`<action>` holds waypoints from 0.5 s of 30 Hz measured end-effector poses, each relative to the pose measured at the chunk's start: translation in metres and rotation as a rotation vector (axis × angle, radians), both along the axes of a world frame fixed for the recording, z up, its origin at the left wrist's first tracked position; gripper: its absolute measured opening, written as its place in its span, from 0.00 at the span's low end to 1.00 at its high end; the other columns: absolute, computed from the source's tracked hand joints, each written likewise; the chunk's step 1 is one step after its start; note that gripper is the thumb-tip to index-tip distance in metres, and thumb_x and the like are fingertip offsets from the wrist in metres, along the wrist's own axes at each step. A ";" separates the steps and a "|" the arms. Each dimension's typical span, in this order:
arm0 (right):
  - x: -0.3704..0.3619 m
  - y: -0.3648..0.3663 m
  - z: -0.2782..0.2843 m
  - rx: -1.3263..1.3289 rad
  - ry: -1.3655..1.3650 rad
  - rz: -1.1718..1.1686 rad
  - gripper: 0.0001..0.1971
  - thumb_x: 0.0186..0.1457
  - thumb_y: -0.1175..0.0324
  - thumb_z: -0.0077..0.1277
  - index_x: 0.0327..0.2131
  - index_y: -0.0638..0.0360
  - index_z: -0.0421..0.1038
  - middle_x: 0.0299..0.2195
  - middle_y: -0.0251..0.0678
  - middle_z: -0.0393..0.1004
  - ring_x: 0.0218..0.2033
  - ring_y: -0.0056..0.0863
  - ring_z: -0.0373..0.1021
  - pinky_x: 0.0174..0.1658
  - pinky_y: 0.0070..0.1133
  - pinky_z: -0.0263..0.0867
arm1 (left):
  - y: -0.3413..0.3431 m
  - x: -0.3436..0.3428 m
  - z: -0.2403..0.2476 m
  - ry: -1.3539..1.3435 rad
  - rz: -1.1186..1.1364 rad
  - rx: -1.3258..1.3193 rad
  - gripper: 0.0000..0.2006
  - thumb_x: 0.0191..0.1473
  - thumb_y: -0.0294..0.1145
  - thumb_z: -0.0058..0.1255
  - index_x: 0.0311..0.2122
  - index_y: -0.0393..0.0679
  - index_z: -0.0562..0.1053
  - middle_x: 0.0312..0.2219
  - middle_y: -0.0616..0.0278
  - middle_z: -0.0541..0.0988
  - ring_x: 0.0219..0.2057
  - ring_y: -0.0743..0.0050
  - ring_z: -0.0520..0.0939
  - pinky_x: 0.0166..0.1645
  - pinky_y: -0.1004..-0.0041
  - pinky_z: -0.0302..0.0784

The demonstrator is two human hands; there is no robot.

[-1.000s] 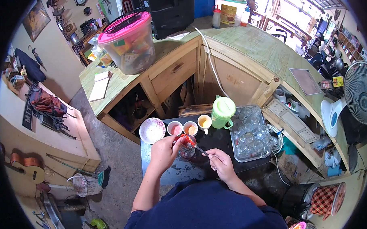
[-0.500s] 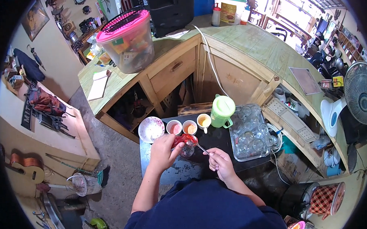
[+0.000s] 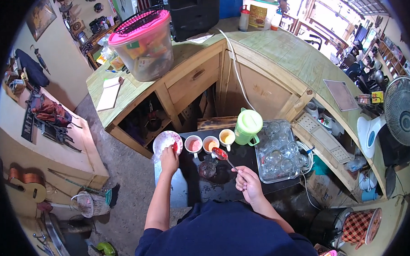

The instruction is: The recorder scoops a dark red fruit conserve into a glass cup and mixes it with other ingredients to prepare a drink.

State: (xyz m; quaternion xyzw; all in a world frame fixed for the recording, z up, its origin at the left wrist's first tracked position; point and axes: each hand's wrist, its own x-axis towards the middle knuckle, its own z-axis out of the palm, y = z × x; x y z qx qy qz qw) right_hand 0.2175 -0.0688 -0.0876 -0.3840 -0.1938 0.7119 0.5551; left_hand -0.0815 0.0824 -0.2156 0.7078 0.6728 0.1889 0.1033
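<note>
My left hand (image 3: 170,161) reaches over the white bowl (image 3: 159,141) with a purplish pattern. Its closed fingertips are on a small red glossy thing (image 3: 175,146), whose kind I cannot make out. In my right hand (image 3: 247,183) is a metal spoon (image 3: 231,163), gripped by its handle, with red, wet-looking stuff in its bowl. Just left of the spoon, a clear glass (image 3: 207,170) stands on the dark tabletop. Behind it are a white cup with pink contents (image 3: 193,144), one with orange contents (image 3: 210,144) and a cream cup with yellow contents (image 3: 227,137).
A lidded green pitcher (image 3: 248,126) stands right of the cups. Beside it, a clear tray (image 3: 279,175) holds several glasses. The low dark table (image 3: 225,188) sits inside a curved wooden counter (image 3: 274,53) carrying a pink-lidded tub (image 3: 143,53). A white fan (image 3: 372,122) stands at the right.
My left hand has moved left from above the glass to the bowl, taking the red glossy thing with it. The spoon has come away from that thing and now carries red stuff.
</note>
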 end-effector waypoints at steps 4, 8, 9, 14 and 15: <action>-0.002 0.001 0.001 -0.002 -0.030 -0.010 0.12 0.64 0.70 0.40 0.43 0.66 0.70 0.15 0.20 0.52 0.14 0.09 0.49 0.20 0.13 0.48 | 0.020 -0.031 -0.041 -0.033 0.130 0.019 0.21 0.50 0.23 0.45 0.52 0.36 0.68 0.41 0.46 0.73 0.44 0.45 0.74 0.50 0.54 0.69; 0.003 0.000 -0.004 -0.005 -0.078 -0.055 0.11 0.64 0.70 0.40 0.43 0.65 0.70 0.15 0.19 0.53 0.14 0.09 0.49 0.20 0.12 0.48 | 0.010 -0.017 -0.048 0.003 0.053 0.256 0.19 0.48 0.23 0.48 0.48 0.40 0.71 0.41 0.49 0.74 0.44 0.47 0.75 0.51 0.57 0.69; 0.006 0.000 -0.005 -0.007 -0.080 -0.065 0.11 0.64 0.70 0.40 0.43 0.65 0.70 0.15 0.19 0.53 0.14 0.09 0.49 0.20 0.12 0.48 | 0.005 -0.009 -0.041 0.000 0.043 0.255 0.19 0.48 0.23 0.48 0.48 0.40 0.71 0.41 0.49 0.74 0.44 0.47 0.75 0.51 0.57 0.69; 0.011 -0.005 -0.010 -0.036 -0.099 -0.107 0.11 0.64 0.69 0.40 0.43 0.63 0.70 0.16 0.20 0.53 0.15 0.09 0.49 0.20 0.12 0.48 | -0.043 0.018 -0.033 -0.392 -0.391 -0.011 0.18 0.37 0.26 0.53 0.39 0.40 0.72 0.32 0.51 0.74 0.38 0.51 0.75 0.44 0.59 0.71; 0.011 -0.005 -0.009 -0.038 -0.099 -0.109 0.11 0.64 0.69 0.40 0.43 0.63 0.70 0.16 0.20 0.53 0.15 0.09 0.49 0.20 0.12 0.48 | -0.050 0.022 -0.034 -0.345 -0.422 -0.176 0.25 0.34 0.29 0.57 0.44 0.41 0.70 0.35 0.50 0.73 0.41 0.48 0.75 0.48 0.58 0.70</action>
